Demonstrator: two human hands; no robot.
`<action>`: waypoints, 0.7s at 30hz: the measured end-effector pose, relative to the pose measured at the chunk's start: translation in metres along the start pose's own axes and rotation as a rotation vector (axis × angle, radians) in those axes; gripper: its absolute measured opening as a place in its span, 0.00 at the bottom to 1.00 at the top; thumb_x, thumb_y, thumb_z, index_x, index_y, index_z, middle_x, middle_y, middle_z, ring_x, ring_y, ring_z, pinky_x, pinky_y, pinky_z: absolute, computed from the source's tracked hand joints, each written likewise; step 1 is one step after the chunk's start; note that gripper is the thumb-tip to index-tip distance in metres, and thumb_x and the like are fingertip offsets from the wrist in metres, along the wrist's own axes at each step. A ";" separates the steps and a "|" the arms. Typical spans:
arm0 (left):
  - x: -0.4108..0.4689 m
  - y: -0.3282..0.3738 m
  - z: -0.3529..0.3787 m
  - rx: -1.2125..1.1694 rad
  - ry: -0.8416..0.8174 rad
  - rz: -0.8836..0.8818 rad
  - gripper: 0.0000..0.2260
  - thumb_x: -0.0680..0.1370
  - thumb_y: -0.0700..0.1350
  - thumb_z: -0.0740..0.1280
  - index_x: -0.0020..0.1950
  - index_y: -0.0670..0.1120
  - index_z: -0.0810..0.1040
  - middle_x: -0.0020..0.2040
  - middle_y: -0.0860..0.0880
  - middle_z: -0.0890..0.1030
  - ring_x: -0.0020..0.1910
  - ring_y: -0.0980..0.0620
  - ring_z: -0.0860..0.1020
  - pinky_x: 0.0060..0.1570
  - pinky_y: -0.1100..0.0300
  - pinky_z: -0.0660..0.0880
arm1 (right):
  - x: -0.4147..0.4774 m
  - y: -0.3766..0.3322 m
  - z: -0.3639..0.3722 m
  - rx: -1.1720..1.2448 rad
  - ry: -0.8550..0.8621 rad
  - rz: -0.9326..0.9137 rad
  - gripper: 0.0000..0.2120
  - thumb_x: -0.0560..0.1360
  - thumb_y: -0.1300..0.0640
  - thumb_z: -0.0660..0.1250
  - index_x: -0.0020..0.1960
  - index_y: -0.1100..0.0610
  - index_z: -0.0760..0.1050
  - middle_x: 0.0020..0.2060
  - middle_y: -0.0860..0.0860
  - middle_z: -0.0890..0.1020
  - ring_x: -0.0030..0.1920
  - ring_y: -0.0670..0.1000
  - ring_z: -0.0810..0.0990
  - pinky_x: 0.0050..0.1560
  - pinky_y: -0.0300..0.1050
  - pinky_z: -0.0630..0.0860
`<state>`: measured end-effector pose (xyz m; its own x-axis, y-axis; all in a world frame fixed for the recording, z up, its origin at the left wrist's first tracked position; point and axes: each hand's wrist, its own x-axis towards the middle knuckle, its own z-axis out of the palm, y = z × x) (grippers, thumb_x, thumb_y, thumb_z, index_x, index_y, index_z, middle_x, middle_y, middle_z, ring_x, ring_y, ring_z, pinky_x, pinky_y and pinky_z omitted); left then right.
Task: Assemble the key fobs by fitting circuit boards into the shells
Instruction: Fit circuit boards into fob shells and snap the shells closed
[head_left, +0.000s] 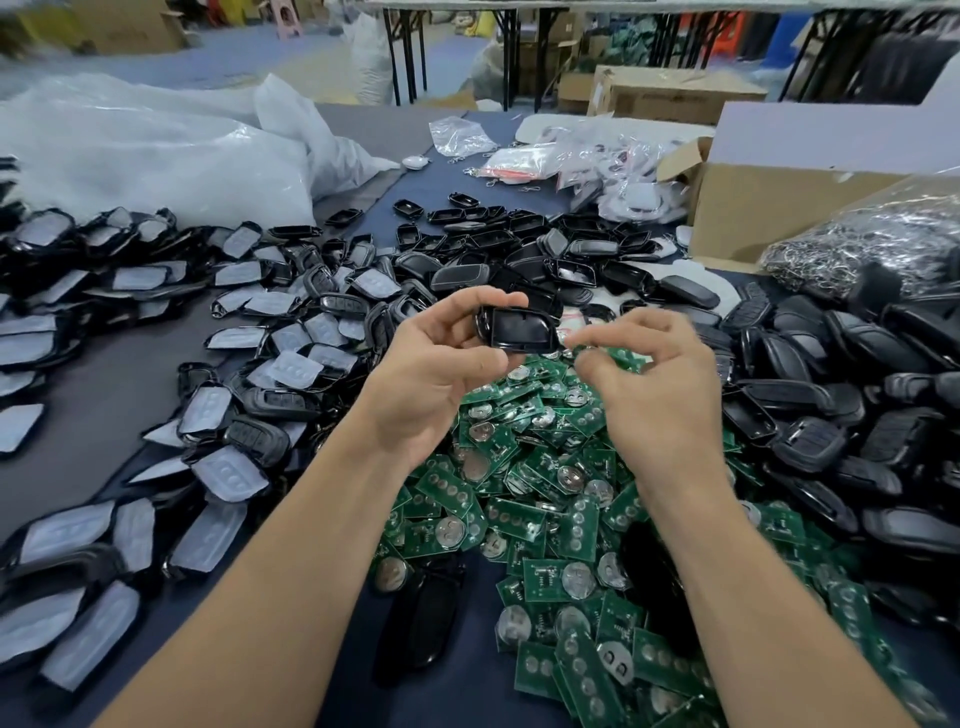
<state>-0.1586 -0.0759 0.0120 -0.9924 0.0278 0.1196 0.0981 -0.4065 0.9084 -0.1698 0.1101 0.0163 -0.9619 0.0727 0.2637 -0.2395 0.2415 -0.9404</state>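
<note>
My left hand (441, 358) holds an empty black key fob shell (519, 328) by its left end, hollow side towards me, above the table. My right hand (654, 389) is just right of the shell, its fingers curled and its forefinger and thumb tips meeting at the shell's right corner. That hand is blurred, so I cannot tell whether it pinches anything. A heap of green circuit boards (550, 499) with round coin cells lies under both hands.
Shells fitted with grey button pads (228, 467) are piled on the left. Empty black shells (519, 249) lie behind and black covers (857, 395) on the right. Plastic bags (156, 150), a cardboard box (769, 208) and a bag of metal rings (872, 239) stand further back.
</note>
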 end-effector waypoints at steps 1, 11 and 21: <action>0.001 -0.002 0.001 0.031 0.047 -0.006 0.21 0.71 0.23 0.69 0.55 0.45 0.83 0.59 0.44 0.86 0.55 0.46 0.85 0.58 0.51 0.83 | -0.001 -0.001 0.002 -0.013 -0.009 -0.007 0.17 0.73 0.61 0.76 0.42 0.37 0.86 0.45 0.33 0.77 0.38 0.35 0.76 0.33 0.29 0.71; 0.001 -0.011 0.009 0.339 0.244 0.052 0.25 0.67 0.20 0.71 0.49 0.49 0.85 0.54 0.40 0.86 0.50 0.46 0.84 0.49 0.53 0.82 | -0.008 -0.005 0.011 0.272 -0.047 0.147 0.12 0.71 0.64 0.75 0.43 0.47 0.87 0.32 0.45 0.83 0.33 0.42 0.78 0.37 0.33 0.76; -0.002 -0.008 0.019 0.468 0.237 0.120 0.24 0.66 0.22 0.74 0.52 0.48 0.87 0.48 0.47 0.89 0.47 0.52 0.86 0.47 0.63 0.81 | -0.008 -0.004 0.010 0.328 0.027 0.239 0.08 0.71 0.68 0.72 0.39 0.57 0.82 0.32 0.56 0.86 0.27 0.50 0.81 0.29 0.37 0.73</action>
<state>-0.1555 -0.0549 0.0119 -0.9565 -0.2226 0.1888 0.1802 0.0583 0.9819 -0.1627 0.0990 0.0161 -0.9928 0.1154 0.0311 -0.0435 -0.1065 -0.9934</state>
